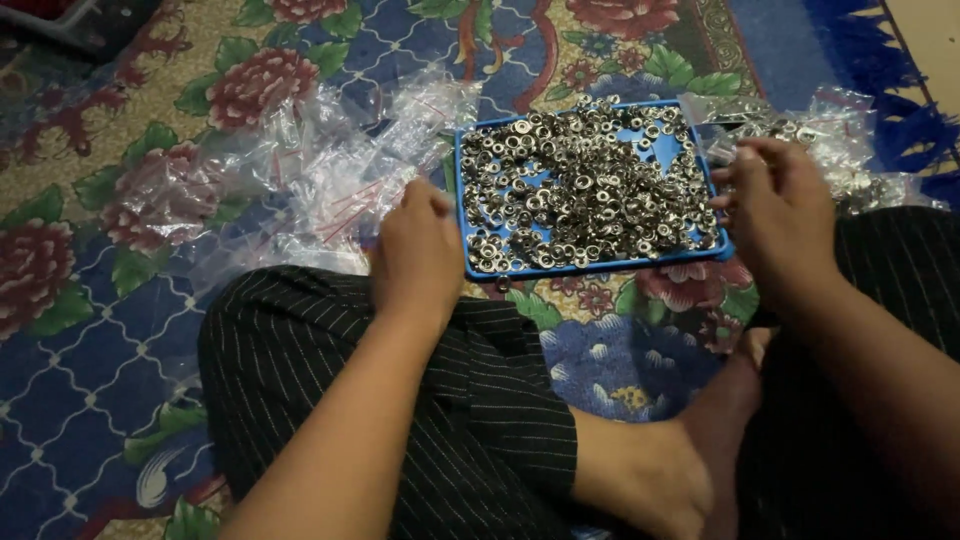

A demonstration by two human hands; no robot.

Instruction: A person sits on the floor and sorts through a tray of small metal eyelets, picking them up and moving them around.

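We sat cross-legged on a flowered rug (120, 330) with a blue tray (462, 215) on the floor in front of our knees, its bed thick with small silver metal rings (585, 190), washers or eyelets as far as we could tell. Our judgement was that the step in hand was sorting or bagging the rings, at the point of steadying the tray from both sides.

Our left hand (418, 250) rested just beside the tray's left edge, knuckles up and fingers curled under; we could not tell whether it gripped anything. Our right hand (775, 205) sat at the tray's right edge, fingers bent and drawn together as if pinching something small, though what it held, if anything, was hidden behind the fingers.

A heap of empty clear plastic bags (330, 170) lay on the rug to the left of the tray, near the left hand. More clear bags, already filled with rings (835, 140), lay behind the right hand.

Both forearms reached forward over our striped trousers (470, 400), wrists low, with a bare foot (700, 440) tucked between the knees.
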